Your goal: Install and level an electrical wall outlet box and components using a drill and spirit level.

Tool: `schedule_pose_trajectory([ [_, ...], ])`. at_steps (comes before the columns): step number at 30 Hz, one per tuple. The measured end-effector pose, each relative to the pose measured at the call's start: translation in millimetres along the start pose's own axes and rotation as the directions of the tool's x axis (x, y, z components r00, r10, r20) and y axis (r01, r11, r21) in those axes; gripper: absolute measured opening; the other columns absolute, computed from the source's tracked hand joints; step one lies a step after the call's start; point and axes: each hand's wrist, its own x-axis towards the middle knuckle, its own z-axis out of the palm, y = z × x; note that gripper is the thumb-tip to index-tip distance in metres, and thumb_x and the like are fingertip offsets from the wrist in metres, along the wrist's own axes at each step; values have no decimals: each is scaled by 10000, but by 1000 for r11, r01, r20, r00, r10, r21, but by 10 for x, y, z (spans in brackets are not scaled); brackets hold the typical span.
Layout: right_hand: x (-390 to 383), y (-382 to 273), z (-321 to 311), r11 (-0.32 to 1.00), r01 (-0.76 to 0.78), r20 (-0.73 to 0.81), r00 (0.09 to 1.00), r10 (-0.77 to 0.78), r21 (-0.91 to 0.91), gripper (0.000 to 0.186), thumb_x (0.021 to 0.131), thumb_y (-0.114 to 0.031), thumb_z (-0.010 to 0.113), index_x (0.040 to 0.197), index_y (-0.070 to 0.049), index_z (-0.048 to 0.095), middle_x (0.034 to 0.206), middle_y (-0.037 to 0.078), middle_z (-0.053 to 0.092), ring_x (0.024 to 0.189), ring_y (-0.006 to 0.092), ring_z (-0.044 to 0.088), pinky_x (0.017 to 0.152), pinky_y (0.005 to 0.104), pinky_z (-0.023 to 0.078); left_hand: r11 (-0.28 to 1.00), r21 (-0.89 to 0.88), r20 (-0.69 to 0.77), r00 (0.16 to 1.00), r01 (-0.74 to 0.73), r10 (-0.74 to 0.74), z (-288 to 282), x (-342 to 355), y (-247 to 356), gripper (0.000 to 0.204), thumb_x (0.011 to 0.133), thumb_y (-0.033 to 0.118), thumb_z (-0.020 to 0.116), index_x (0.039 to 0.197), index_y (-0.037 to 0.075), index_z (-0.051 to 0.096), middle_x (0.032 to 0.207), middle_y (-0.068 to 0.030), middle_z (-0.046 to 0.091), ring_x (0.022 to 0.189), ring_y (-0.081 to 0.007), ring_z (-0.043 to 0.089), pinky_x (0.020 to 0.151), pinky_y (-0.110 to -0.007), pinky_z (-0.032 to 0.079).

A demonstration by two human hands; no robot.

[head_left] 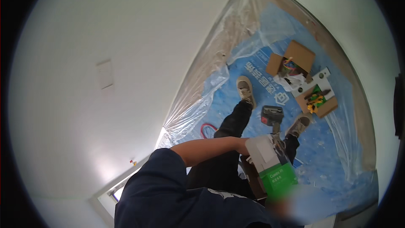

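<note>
A white and green cardboard box (278,177) is close to my body, above my lap. My left forearm crosses from the left, and my left hand (241,144) meets the white end of the box. Its fingers are hidden behind the box. By the green end, low in the picture, my right hand (280,209) is only a blurred patch, with no fingers to make out. Below the box shows a brown open inside or second carton (253,179). Just beyond the white end lies a dark battery power tool (272,115) with a red patch, between my shoes.
Blue protective sheeting (219,101) and clear plastic film cover the floor. Ahead right, an open carton (300,55) holds wires and a plastic bag; another carton (327,107) holds yellow and green hand tools. A red cable loop (206,127) lies by my left leg. White walls close in both sides.
</note>
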Motion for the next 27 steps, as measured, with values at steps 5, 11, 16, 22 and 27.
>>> schedule_pose_trajectory([
  [5, 995, -493, -241, 981, 99, 255, 966, -53, -170, 525, 1000, -226, 450, 1472, -63, 290, 1487, 208, 325, 1349, 321, 364, 951, 511, 481, 695, -636, -149, 937, -335, 315, 114, 73, -201, 356, 895, 153, 583, 1225, 19, 597, 1183, -114, 648, 1028, -231, 623, 937, -364, 478],
  [11, 933, -730, -495, 863, 157, 200, 977, -66, -481, 542, 994, -221, 459, 1476, -51, 278, 1450, 220, 362, 1323, 331, 391, 923, 508, 493, 684, -663, -134, 947, -304, 292, 30, 144, -285, 347, 903, 154, 569, 1217, 9, 590, 1179, -118, 632, 1029, -228, 612, 939, -348, 470],
  [16, 1119, -769, -570, 659, 81, 58, 997, -57, -748, 562, 985, -231, 475, 1471, -32, 278, 1385, 225, 433, 1274, 339, 442, 897, 492, 498, 692, -672, -177, 965, -262, 194, -33, -23, -416, 340, 910, 156, 557, 1211, 0, 583, 1175, -122, 618, 1030, -225, 603, 940, -336, 463],
  [22, 1240, -857, -545, 408, -39, -87, 991, -99, -912, 584, 975, -242, 492, 1466, -12, 278, 1321, 231, 504, 1226, 347, 492, 870, 477, 502, 701, -686, -216, 975, -194, 58, -51, 23, -423, 332, 919, 157, 543, 1203, -10, 576, 1170, -126, 602, 1031, -222, 592, 942, -320, 455],
  [27, 1348, -931, -233, 456, -27, -118, 978, -172, -889, 572, 969, -334, 511, 1436, -42, 358, 1250, 170, 557, 1195, 292, 525, 909, 420, 484, 699, -704, -260, 962, -129, -84, -91, -311, -619, 327, 926, 159, 531, 1197, -19, 569, 1166, -129, 588, 1032, -219, 583, 944, -308, 448],
])
